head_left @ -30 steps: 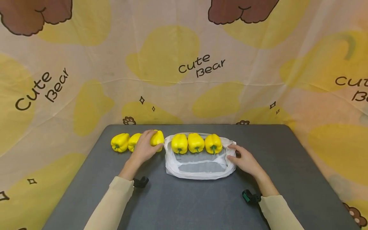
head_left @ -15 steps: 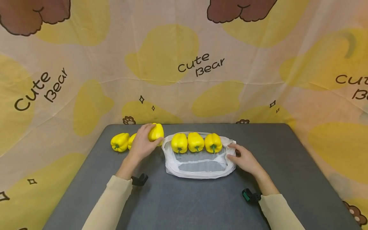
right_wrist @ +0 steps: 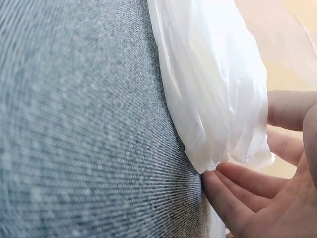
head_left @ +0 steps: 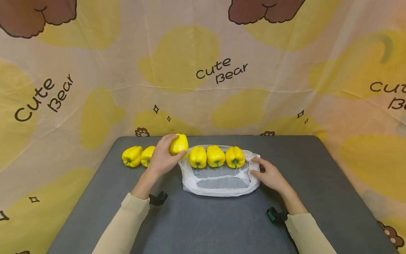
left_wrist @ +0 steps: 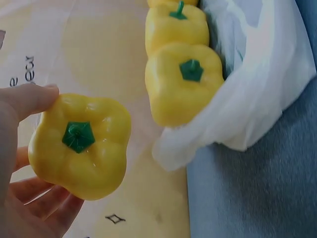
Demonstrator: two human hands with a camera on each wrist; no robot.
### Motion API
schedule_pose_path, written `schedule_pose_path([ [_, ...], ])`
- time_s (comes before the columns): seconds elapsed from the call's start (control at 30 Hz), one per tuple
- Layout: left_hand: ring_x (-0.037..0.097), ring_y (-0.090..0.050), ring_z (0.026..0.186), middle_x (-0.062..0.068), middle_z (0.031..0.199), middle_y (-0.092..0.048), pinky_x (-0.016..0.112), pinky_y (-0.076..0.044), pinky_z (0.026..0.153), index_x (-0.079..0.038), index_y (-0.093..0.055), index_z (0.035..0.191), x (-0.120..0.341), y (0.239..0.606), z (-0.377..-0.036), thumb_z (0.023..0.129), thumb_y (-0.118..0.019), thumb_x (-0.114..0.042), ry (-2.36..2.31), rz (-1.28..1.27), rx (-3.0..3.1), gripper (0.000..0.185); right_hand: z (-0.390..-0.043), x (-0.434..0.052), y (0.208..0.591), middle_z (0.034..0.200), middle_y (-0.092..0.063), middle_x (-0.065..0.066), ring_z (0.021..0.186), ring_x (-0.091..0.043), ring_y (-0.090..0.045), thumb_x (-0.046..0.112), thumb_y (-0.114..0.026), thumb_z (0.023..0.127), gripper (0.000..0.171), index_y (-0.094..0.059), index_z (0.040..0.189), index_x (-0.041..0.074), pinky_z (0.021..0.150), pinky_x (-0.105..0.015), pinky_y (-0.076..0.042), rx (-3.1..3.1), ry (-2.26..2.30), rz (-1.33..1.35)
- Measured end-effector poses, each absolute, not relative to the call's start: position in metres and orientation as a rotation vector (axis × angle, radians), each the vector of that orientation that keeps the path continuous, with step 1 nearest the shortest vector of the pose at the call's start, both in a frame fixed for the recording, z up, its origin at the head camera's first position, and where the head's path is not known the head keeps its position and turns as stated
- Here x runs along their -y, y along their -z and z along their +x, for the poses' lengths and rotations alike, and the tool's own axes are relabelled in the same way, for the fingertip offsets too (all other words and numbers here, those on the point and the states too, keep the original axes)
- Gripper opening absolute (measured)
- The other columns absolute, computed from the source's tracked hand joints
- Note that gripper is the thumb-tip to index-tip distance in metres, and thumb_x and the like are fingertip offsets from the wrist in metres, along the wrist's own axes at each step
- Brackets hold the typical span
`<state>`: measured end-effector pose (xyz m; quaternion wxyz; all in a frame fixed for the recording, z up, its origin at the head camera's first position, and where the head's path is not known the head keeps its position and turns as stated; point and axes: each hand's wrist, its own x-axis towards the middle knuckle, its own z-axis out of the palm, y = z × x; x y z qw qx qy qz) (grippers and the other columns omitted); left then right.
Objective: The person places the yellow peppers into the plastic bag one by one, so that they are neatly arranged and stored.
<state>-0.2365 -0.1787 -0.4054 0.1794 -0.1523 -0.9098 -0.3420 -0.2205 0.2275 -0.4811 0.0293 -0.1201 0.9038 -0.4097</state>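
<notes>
A person's left hand [head_left: 162, 157] grips a yellow bell pepper [head_left: 178, 144], fingers and thumb curled round it (green stem facing the wrist camera), lifted above the dark grey table [head_left: 203, 218] at about 11 o'clock from the white plastic bag [head_left: 219, 185]. The pepper hangs just over the bag's left rim. Three more peppers [head_left: 216, 157] sit in a row inside the bag, at 12 o'clock of its opening. Two peppers [head_left: 138, 156] lie on the table at 9 o'clock of the raised hand. The right hand [head_left: 269, 175] rests at the bag's 3 o'clock edge, fingers loosely bent against the plastic.
</notes>
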Motion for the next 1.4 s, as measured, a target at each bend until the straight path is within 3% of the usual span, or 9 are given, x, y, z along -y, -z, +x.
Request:
schedule_pose_path([
  [1.07, 0.032, -0.054, 0.125, 0.012, 0.139, -0.056, 0.047, -0.051, 0.096, -0.007, -0.063, 0.133, 0.088, 0.419, -0.221, 0.085, -0.081, -0.034, 1.075, -0.707, 2.512, 0.059, -0.219, -0.238, 0.49, 0.144, -0.052, -0.026, 0.123, -0.043, -0.054, 0.03, -0.067, 0.098, 0.056, -0.053, 0.143, 0.0, 0.103, -0.06, -0.043, -2.815, 1.242, -0.362],
  [1.4, 0.025, -0.052, 0.128, 0.006, 0.135, -0.059, 0.042, -0.044, 0.104, -0.007, -0.063, 0.132, 0.066, 0.431, -0.214, 0.083, -0.083, -0.034, 1.213, -0.733, 2.507, 0.059, -0.224, -0.232, 0.488, 0.145, -0.052, -0.026, 0.124, -0.043, -0.054, 0.03, -0.067, 0.098, 0.055, -0.054, 0.143, 0.001, 0.103, -0.06, -0.043, -2.804, 1.26, -0.387],
])
